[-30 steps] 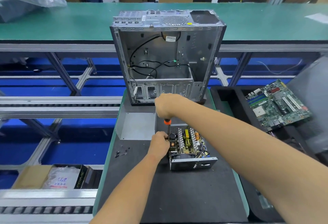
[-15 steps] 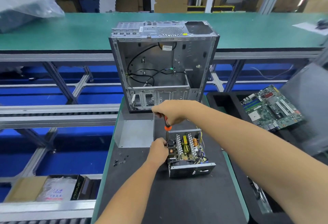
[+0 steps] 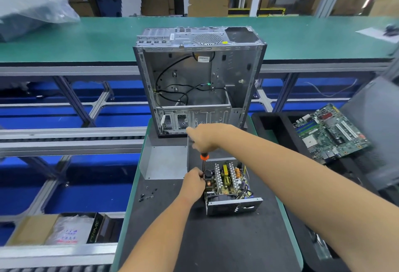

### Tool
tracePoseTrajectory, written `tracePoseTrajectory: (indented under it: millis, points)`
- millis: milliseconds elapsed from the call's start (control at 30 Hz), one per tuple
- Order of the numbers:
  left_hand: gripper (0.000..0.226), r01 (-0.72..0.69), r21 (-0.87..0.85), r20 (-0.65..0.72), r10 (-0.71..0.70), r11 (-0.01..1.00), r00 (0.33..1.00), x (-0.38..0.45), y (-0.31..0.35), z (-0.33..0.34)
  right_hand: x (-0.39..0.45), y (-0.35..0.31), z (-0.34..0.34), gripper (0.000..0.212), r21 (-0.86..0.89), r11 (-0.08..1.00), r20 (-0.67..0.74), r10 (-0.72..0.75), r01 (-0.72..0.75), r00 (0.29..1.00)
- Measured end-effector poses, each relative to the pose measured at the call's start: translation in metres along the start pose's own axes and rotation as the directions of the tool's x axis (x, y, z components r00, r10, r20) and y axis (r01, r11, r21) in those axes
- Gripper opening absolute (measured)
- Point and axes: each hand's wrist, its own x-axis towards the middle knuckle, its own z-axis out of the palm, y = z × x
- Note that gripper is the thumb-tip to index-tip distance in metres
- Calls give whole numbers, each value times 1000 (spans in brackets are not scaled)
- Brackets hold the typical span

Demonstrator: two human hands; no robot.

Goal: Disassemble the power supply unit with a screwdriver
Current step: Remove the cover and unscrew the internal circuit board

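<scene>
The opened power supply unit sits on the black mat, its circuit board and heat sinks exposed. My right hand grips the handle of a screwdriver with an orange collar; its shaft points down into the unit's left rear corner. My left hand holds the unit's left side, fingers curled against its edge beside the shaft. The screwdriver tip is hidden behind my left hand.
The unit's grey metal cover lies left of it. Several small black screws lie on the mat. An empty computer case stands behind. A motherboard rests in a black foam tray at right.
The camera tilted so the scene sits lower in view. My right hand shifted slightly on the screwdriver handle; my left hand stays on the unit.
</scene>
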Motion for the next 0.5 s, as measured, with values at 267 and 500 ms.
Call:
tracePoseTrajectory:
  millis: [267, 500]
  points:
    - [16, -1, -4, 12, 1, 1000, 1000, 3, -1, -1, 2, 3, -5, 36, 218, 964, -25, -150, 152, 988]
    - [14, -7, -9, 22, 7, 1000, 1000, 0, -2, -2, 8, -2, -2, 35, -98, 993, -65, 60, -67, 996]
